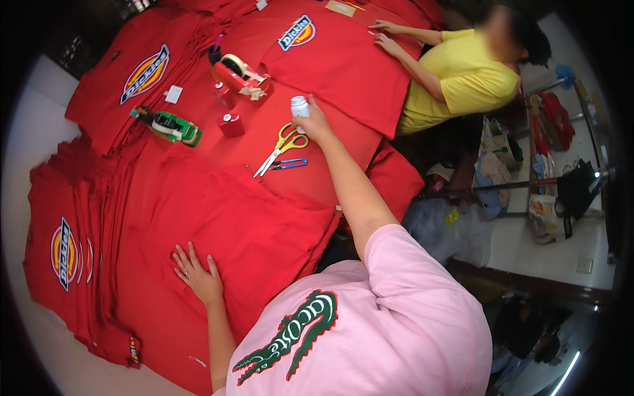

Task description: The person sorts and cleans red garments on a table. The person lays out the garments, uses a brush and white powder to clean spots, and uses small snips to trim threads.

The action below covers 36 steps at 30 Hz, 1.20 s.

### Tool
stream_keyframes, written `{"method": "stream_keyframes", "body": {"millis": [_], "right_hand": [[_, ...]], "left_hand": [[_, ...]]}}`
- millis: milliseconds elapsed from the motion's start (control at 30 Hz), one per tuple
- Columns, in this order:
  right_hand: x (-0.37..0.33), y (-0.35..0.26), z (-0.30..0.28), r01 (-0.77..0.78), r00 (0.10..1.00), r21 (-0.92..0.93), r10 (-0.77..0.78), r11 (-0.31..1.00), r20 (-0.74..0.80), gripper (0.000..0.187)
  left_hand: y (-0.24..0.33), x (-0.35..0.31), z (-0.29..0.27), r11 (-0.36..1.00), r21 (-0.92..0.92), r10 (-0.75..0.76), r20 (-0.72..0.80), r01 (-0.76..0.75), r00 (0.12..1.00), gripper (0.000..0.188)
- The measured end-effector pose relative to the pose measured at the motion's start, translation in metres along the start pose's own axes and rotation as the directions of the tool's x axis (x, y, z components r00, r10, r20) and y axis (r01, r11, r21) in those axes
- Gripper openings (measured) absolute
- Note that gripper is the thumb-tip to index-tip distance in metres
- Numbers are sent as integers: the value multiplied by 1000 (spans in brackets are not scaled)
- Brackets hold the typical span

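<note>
My left hand (199, 277) lies flat with fingers spread on a red T-shirt (218, 211) laid out in front of me. Out ahead, my right hand (316, 122) is closed around a small white bottle (299, 107), whose top shows above my fingers. Just beside that hand lie scissors (282, 148) with yellow handles, their blades toward me. Blue thread snips (289, 164) rest right of the blades. Farther left, a small red bottle (231, 125) stands on the red cloth.
A green tape dispenser (175, 127) and a red tape dispenser (243, 78) sit mid-table. Stacked red shirts (59, 257) with printed logos line the left side. At the far right, a person in a yellow shirt (456, 72) handles another red shirt. Behind stands a rack (528, 185) with bags.
</note>
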State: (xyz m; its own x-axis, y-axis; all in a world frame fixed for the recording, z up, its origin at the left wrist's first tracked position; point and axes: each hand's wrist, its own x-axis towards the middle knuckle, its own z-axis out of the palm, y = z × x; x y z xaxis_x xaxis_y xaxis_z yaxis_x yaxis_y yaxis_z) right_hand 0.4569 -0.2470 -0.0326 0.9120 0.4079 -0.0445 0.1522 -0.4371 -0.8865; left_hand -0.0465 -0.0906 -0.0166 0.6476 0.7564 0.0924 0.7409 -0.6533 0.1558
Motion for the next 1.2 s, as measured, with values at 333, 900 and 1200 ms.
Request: {"method": "stream_keyframes", "body": {"millis": [333,900,1200], "right_hand": [[-56,34,-21,40,907,49,-15,998,-421,73],[-159,-119,65,711,688,-70,-671,700,277,42],[-185,-162,184,991,136,-96,-711,97,690,46]], "left_hand": [[0,1,-7,1000,-13,-21,6,21,1000,66],[-12,1,-2,994,-107,-31,-13,29,999,72],[-18,-3,-2,969,-226,-118,-75,99,990,88]]}}
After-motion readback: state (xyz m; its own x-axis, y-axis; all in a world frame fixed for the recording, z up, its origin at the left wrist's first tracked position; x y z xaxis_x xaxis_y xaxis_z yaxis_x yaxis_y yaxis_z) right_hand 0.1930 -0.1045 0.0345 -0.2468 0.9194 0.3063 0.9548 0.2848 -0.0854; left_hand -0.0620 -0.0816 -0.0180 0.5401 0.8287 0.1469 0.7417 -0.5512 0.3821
